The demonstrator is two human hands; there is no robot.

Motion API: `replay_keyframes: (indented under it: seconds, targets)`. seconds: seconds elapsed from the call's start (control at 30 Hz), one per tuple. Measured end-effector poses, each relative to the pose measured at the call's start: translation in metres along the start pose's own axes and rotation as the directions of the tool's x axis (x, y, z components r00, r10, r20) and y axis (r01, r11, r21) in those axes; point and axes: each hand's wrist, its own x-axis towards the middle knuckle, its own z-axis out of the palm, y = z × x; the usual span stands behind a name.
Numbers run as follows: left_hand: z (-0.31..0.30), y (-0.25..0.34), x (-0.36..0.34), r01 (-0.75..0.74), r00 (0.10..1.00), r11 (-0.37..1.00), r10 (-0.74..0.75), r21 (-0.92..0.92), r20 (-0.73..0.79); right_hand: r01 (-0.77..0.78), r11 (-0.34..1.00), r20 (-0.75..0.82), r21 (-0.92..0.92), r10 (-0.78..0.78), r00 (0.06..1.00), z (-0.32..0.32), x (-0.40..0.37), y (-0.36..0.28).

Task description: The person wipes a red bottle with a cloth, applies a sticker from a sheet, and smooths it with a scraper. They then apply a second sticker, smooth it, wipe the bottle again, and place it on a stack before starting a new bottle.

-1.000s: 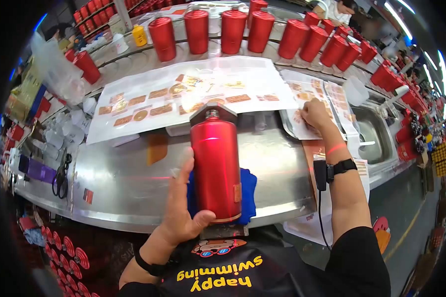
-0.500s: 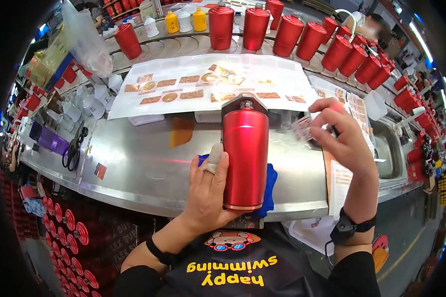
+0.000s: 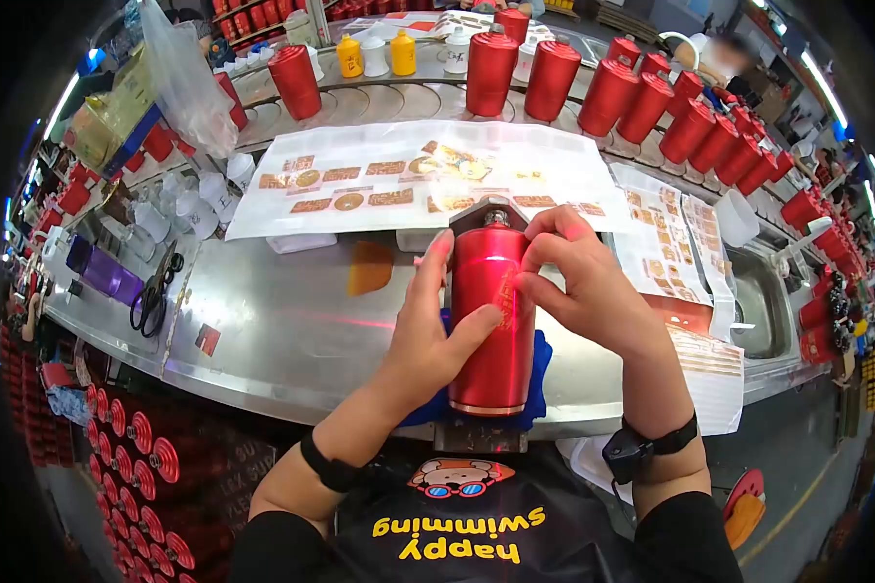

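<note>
A red metallic bottle (image 3: 493, 364) lies with its neck pointing away from me, on a blue cloth (image 3: 542, 361) at the front of the steel counter. My left hand (image 3: 433, 325) rests along its left side, thumb across the top. My right hand (image 3: 576, 282) is at the upper right of the bottle, thumb and index finger pinched at a small gold-printed decal (image 3: 507, 296) that lies against the red surface. Beyond the bottle, a white sheet (image 3: 360, 146) with gold and brown decals covers part of the counter.
Several red bottles (image 3: 551, 83) stand on a curved conveyor (image 3: 379, 100). Black scissors (image 3: 154, 296) and a purple bottle (image 3: 107, 275) are at the left. A sink (image 3: 760, 301) and further decal sheets (image 3: 659, 233) are at the right. A person (image 3: 717, 60) is at the back right.
My right hand has moved left and down to the bottle with the decal, which now touches the red surface. My left hand has moved up the bottle. Bottles on the conveyor have shifted right.
</note>
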Motion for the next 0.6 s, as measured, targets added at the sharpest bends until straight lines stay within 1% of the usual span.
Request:
replay_keyframes:
  seconds: [0.03,0.07,0.13,0.2,0.23,0.27,0.3,0.4,0.5,0.53,0.57,0.6]
  targets:
    - [0.004,0.002,0.008,0.027,0.999,0.998,-0.026,0.048,-0.02,0.007,1.0,-0.012,0.0,-0.007,1.0,0.002,0.001,0.001]
    - [0.007,0.0,0.012,-0.02,0.998,0.984,0.031,0.174,-0.06,0.014,1.0,-0.026,0.0,-0.014,1.0,0.003,0.001,0.002]
    - [0.011,0.004,0.015,-0.018,0.998,0.971,0.033,0.238,-0.058,0.011,1.0,-0.031,-0.017,-0.012,0.999,0.003,0.0,0.003]
    - [0.013,0.003,0.012,-0.023,0.998,0.956,0.04,0.292,-0.052,0.042,0.999,-0.058,-0.019,-0.043,0.997,0.004,-0.001,0.006]
    - [0.013,0.0,0.011,-0.006,0.999,0.98,0.016,0.197,-0.049,0.059,0.998,-0.07,-0.018,-0.06,0.996,0.005,-0.002,0.007]
    - [0.013,-0.003,0.011,0.013,0.999,0.995,-0.009,0.101,-0.044,0.026,1.0,-0.062,0.007,-0.025,0.998,0.004,-0.003,0.005]
    - [0.012,-0.006,0.011,0.034,0.999,0.999,-0.034,0.004,-0.038,0.035,0.999,-0.072,0.018,-0.034,0.997,0.003,-0.004,0.004]
    - [0.012,-0.011,0.008,0.02,1.0,0.998,-0.021,-0.053,-0.016,0.063,0.997,-0.111,0.052,-0.056,0.992,0.001,-0.005,0.006]
    - [0.012,-0.008,0.006,0.057,0.998,0.984,-0.057,-0.166,0.007,-0.022,0.999,-0.165,0.039,0.029,0.986,-0.015,-0.003,0.021]
    - [0.012,-0.01,0.005,0.056,0.998,0.982,-0.054,-0.179,0.012,-0.02,0.998,-0.218,0.061,0.033,0.975,-0.021,0.0,0.034]
    - [0.011,-0.014,0.004,0.056,0.998,0.979,-0.054,-0.194,0.016,-0.069,0.998,-0.276,-0.012,0.063,0.959,-0.029,0.007,0.042]
    - [0.011,-0.017,0.002,0.056,0.998,0.977,-0.053,-0.208,0.019,-0.09,0.996,-0.317,-0.023,0.078,0.945,-0.037,0.013,0.057]
